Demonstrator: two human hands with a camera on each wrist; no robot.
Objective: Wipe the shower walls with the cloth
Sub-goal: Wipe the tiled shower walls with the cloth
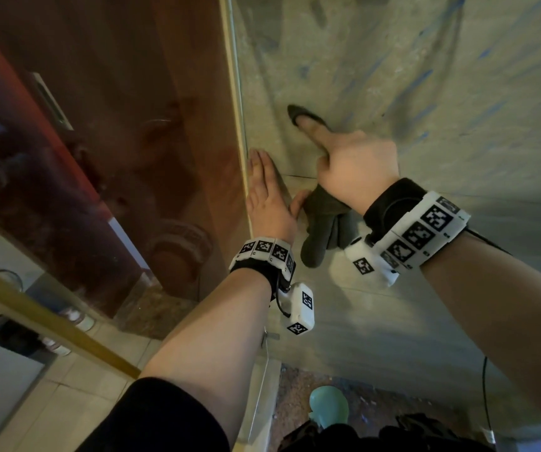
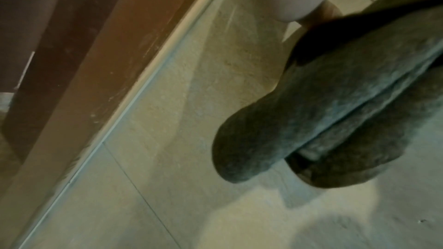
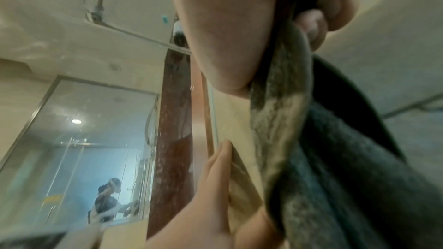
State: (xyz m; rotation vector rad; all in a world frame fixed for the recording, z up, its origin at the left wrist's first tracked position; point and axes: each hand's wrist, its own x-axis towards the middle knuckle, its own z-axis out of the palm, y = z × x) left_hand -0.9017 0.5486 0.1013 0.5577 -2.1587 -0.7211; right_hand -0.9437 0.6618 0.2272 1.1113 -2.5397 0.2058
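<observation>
Right hand (image 1: 354,168) against pale beige tiled shower wall (image 1: 425,93), with index finger stretched far up along the tile and other fingers curled. Grip closed around dark grey terry cloth (image 1: 323,223), bunched in the palm; thick folds of the cloth hanging down below the wrist, close to the wall. Small dark part of same cloth visible under the tip of the stretched finger, pressed on the tile. From right wrist view, cloth (image 3: 311,158) squeezed between palm and curled fingertips (image 3: 311,26), grey and partly lighter on one fold.

Left hand (image 1: 267,200) flat on the wall, just left of the cloth, fingers straight and together, pointing far up beside thin pale edge strip (image 1: 236,93). Grip wide, holding nothing; thumb spread to the right, touching or almost touching the hanging cloth, hard to say which. From left wrist view, two rounded cloth folds (image 2: 311,111) hanging in front of the tile, with a thin joint line in the tile to their left.

Reddish-brown wooden door (image 1: 116,125) on the left of the strip. White marker bands on both wrists (image 1: 422,233). Near bottom, pale green rounded object (image 1: 328,404) over speckled brown floor (image 1: 376,386), kind not clear.
</observation>
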